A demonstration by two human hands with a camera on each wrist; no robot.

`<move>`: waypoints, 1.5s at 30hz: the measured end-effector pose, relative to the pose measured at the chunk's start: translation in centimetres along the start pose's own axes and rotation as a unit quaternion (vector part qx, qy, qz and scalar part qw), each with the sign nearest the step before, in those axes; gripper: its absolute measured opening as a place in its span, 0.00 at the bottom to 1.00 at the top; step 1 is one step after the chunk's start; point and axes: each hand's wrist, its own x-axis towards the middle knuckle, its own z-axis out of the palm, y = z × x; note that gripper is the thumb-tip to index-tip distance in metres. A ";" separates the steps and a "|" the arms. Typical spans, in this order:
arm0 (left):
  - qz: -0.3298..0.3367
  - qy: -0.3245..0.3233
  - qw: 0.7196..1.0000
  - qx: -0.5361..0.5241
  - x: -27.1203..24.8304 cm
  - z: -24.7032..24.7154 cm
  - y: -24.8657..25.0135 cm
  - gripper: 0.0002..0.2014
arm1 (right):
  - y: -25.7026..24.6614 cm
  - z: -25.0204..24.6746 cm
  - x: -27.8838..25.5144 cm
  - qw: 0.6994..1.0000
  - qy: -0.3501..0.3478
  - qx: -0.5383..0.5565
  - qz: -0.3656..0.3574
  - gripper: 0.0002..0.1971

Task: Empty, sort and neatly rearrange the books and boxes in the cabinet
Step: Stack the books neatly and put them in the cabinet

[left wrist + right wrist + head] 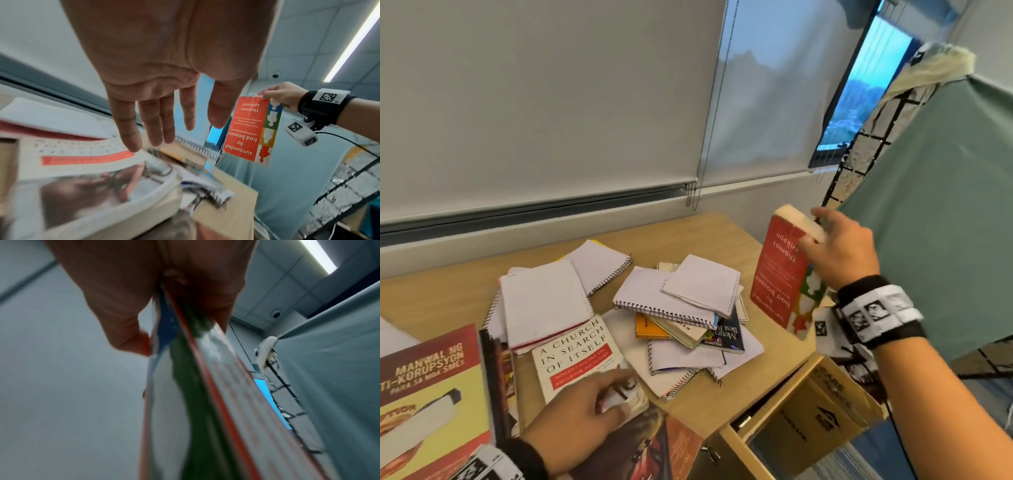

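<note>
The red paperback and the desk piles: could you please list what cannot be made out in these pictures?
- Red paperback: right wrist view shows only its blurred edge; cover unreadable there.
- Cardboard box in the open cabinet: head view, contents hidden by its flaps.
- Yellow manual: head view, title cut off by the left edge.
- Church book: lower cover hidden under the left hand.

Left hand [582, 407] low, palm down, fingers [127, 129] straight and slightly spread, thumb apart from them, holding nothing. Black strap with white coded blocks round the left wrist. Right hand [839, 250] raised, forearm reaching up from the lower right, thumb and fingers pinching the top edge of something hanging below. Black strap with white coded blocks on the right wrist too.
</note>
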 end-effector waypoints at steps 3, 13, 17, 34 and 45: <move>0.030 0.053 0.994 -0.086 -1.0 -1.7 1.7 0.24 | -5.3 -2.7 -1.1 0.988 -0.056 0.132 -0.049 0.18; -0.060 0.131 0.928 -0.344 -9.4 -10.3 -0.7 0.22 | -21.1 5.3 -8.5 0.812 -0.334 0.471 -0.087 0.15; -0.130 0.212 0.843 -0.476 -13.0 -13.4 -5.2 0.16 | -26.8 7.1 -15.0 0.780 -0.276 0.476 -0.298 0.18; -0.070 0.237 0.751 -0.613 -14.7 -14.0 -14.8 0.36 | -24.8 19.4 -30.0 0.870 -0.375 0.282 -0.152 0.42; 0.061 0.309 0.920 -0.235 -14.9 -16.6 -10.2 0.54 | -31.6 11.3 -24.2 0.824 -0.250 0.507 -0.023 0.06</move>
